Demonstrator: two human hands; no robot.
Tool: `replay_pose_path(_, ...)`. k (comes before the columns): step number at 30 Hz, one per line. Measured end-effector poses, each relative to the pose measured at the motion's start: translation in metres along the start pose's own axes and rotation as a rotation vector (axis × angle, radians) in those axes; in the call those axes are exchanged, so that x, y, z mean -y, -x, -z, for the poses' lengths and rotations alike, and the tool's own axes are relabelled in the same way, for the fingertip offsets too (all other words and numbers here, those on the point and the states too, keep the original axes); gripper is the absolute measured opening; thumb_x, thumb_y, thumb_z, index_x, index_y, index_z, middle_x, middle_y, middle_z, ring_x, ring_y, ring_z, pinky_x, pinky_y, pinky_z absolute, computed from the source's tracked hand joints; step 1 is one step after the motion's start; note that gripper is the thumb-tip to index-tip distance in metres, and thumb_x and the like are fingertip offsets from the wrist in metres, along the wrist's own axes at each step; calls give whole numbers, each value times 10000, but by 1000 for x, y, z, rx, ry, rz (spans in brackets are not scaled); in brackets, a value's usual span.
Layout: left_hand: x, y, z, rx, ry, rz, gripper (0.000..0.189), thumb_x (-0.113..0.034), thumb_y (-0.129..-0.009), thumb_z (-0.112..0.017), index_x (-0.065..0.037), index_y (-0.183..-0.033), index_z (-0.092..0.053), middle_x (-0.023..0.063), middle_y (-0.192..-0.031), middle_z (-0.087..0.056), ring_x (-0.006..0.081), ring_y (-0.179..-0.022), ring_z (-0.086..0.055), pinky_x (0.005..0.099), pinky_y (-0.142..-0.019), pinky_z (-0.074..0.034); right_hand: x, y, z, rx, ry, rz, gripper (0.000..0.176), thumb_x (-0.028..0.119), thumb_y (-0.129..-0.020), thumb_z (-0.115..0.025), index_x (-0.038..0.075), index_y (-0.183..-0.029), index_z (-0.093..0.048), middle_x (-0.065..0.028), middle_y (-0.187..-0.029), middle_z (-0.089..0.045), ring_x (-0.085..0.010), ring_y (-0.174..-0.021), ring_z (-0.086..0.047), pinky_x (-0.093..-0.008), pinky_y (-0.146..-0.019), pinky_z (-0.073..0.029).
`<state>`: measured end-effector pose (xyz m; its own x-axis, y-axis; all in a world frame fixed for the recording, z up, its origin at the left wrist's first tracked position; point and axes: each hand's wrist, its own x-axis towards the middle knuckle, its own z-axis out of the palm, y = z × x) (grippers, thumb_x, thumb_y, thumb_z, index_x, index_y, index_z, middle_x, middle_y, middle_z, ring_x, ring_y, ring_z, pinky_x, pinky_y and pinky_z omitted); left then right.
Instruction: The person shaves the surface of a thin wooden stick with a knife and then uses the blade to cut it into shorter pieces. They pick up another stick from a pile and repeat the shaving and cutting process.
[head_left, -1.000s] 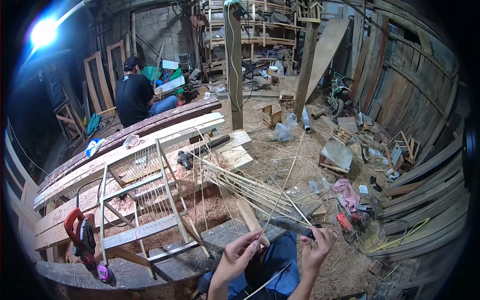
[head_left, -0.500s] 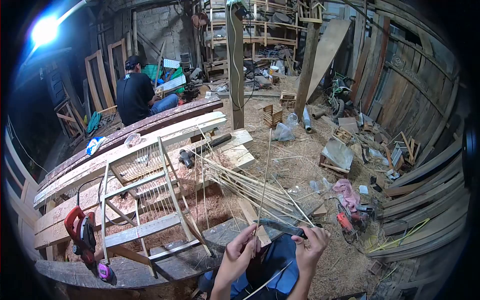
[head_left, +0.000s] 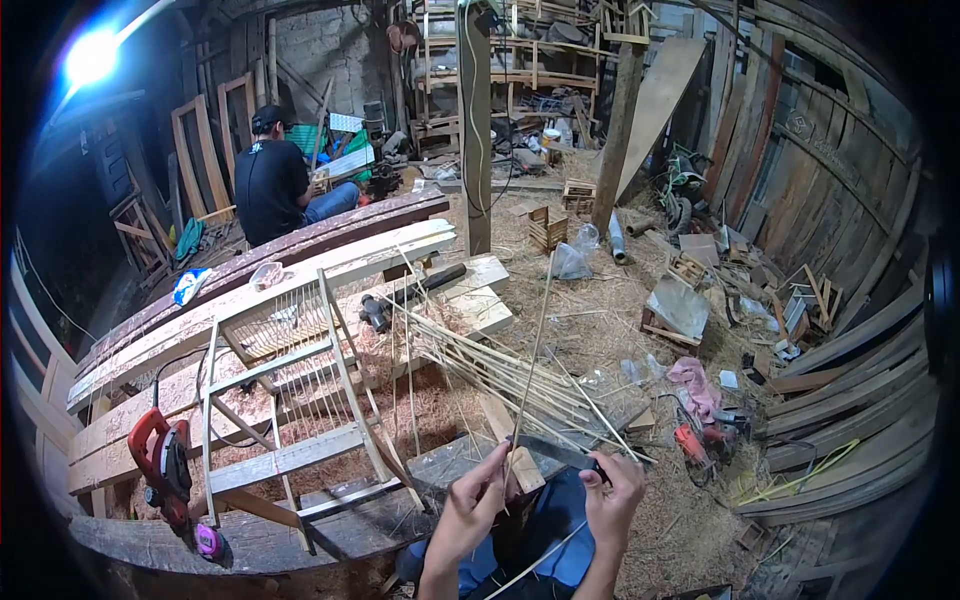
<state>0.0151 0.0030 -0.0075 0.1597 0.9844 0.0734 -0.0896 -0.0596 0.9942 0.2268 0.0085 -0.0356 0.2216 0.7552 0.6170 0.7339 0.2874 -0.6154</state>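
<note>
My left hand [head_left: 470, 505] pinches a thin bamboo stick [head_left: 538, 345] near its lower end, the stick slanting up and away. In my right hand [head_left: 614, 500] is the dark handle of a knife, its blade [head_left: 556, 453] pointing left with the tip side right at the stick, just above my left fingers. Behind the blade is a small wood block [head_left: 525, 468]. A bundle of similar sticks [head_left: 500, 372] lies just beyond my hands. To the left, a wooden frame with thin rods [head_left: 285, 462] rests on the bench.
A red power tool [head_left: 158, 455] and a purple tape measure [head_left: 208, 542] sit at the bench's left end. A hammer [head_left: 375, 313] lies on the boards. Someone in a black shirt [head_left: 268, 190] sits at the back left. Another red tool [head_left: 692, 440] and a pink cloth [head_left: 693, 388] are on the floor.
The knife and my right hand have shifted slightly left, and the blade has turned a little. The stick's upper end has tipped slightly right.
</note>
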Motion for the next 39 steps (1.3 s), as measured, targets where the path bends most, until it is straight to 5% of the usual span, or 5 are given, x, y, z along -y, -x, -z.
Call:
replay_pose_path(10, -5, -3, 0, 98, -104, 7, 302, -41, -1028, -490, 65, -1291, -593, 49, -878, -627, 67, -701, -492, 225, -628, -419, 8, -5, -2, 22, 24, 90, 399, 483, -822, -735, 102, -940, -746, -29, -775, -581, -243, -795, -542, -403, -802, -376)
replay_pose_path(17, -7, -4, 0, 185, -124, -208, 334, -4, -1013, -525, 63, -1336, -582, 70, -868, -631, 119, -760, -555, 260, -696, -466, -1, -3, -1, -119, 62, 36, 398, 484, -835, -719, 107, -960, -748, -30, -765, -557, -246, -792, -528, -404, -818, -372)
replay_pose_path(29, -9, 3, 10, 279, -240, -5, 376, 2, -995, -548, 47, -1368, -575, 74, -913, -655, 116, -819, -574, 266, -745, -483, -8, -3, -1, -196, 145, -31, 432, 505, -852, -706, 103, -1007, -749, -35, -783, -573, -254, -814, -551, -400, -822, -369)
replay_pose_path(31, -2, 1, 14, 261, 20, 190, 372, -30, -995, -584, 26, -1363, -585, 63, -961, -698, 70, -778, -588, 238, -706, -498, -1, -5, 7, -137, 132, -34, 441, 498, -844, -715, 82, -990, -739, -44, -799, -579, -258, -822, -547, -400, -835, -369)
replay_pose_path(39, -2, -7, -9, 76, 209, 94, 268, -71, -1020, -568, 80, -1239, -598, 131, -968, -712, 125, -765, -656, 248, -669, -512, 11, -4, -6, 6, 4, 124, 371, 466, -809, -750, 126, -956, -762, -6, -808, -599, -233, -805, -552, -395, -839, -371)
